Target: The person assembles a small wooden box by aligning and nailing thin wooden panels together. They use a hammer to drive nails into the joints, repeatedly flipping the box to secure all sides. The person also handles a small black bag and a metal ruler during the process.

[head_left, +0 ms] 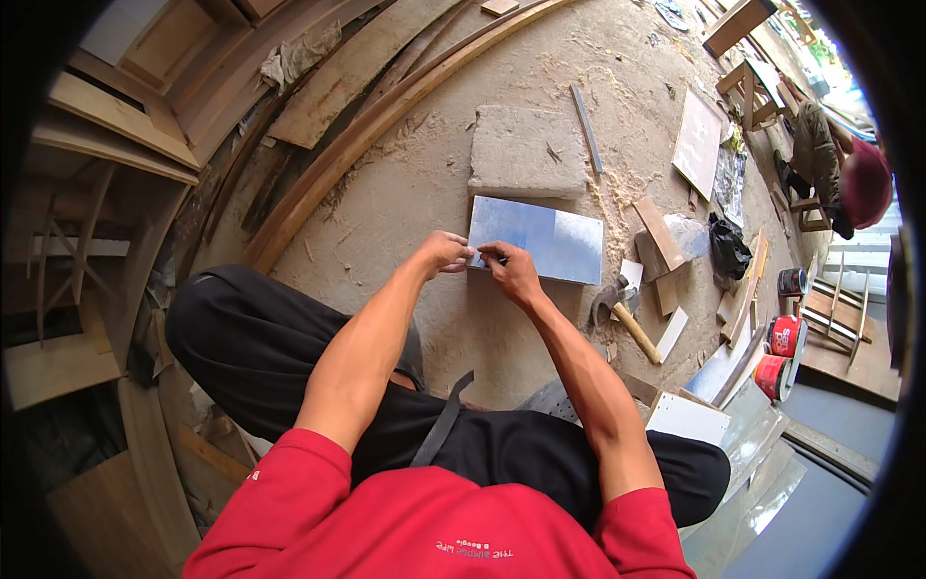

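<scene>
A blue-grey rectangular box (550, 236) with a smooth, shiny top lies on the ground before me. At its left edge is my left hand (446, 253), its fingers drawn together by the near corner. My right hand (514, 273) is over the box's near edge, thumb and fingers pinched close to the left fingertips. Whatever either hand pinches is too small to make out. To the right of the box a hammer (632, 328) with a wooden handle lies on the floor, its head toward the box.
A concrete slab (526, 150) lies just beyond the box, with a thin metal strip (586, 130) beside it. Wood offcuts (659, 234), a black plastic bag (728, 248) and red cans (783, 335) are to the right. Long boards (386, 101) line the left. Another person (861, 183) sits far right.
</scene>
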### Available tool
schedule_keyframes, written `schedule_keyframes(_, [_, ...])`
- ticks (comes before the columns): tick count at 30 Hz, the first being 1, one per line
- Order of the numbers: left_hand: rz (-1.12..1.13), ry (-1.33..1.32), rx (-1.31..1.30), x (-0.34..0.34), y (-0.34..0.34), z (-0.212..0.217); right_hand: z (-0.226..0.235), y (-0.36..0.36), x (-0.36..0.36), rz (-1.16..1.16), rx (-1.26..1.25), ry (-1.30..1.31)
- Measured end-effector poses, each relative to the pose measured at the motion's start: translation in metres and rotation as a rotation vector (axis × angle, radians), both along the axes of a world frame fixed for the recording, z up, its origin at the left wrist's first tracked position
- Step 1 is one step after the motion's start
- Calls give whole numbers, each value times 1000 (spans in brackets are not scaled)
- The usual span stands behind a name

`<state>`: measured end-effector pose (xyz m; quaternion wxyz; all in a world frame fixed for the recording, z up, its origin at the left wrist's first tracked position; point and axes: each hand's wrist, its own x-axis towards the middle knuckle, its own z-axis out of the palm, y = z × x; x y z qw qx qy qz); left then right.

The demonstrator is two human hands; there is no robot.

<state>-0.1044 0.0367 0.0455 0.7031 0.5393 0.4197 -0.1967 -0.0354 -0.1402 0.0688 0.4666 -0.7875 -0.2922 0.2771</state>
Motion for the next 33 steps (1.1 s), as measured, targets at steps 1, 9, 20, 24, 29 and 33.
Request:
schedule_keyframes(1, [7,-3,7,-1,-1,1,-1,0,0,-4,1,-23])
schedule_keyframes(9, [47,-56,-69,-12,0,1,-11,5,-4,23,13,-155])
schedule_keyframes(20, [-243,-348,656,-23,-10,20,-13,5,-8,11,1,-302])
schedule_keyframes(24, [-295,-395,679,-23,-14,25,-13,4,-11,-1,-2,-330])
schedule_keyframes(29, [-278,-387,639,-21,-17,22,-12,7,-11,-23,-19,-379])
schedule_keyframes(33, [-307,-358,758,-17,-21,26,-14,9,-14,-24,-52,-392])
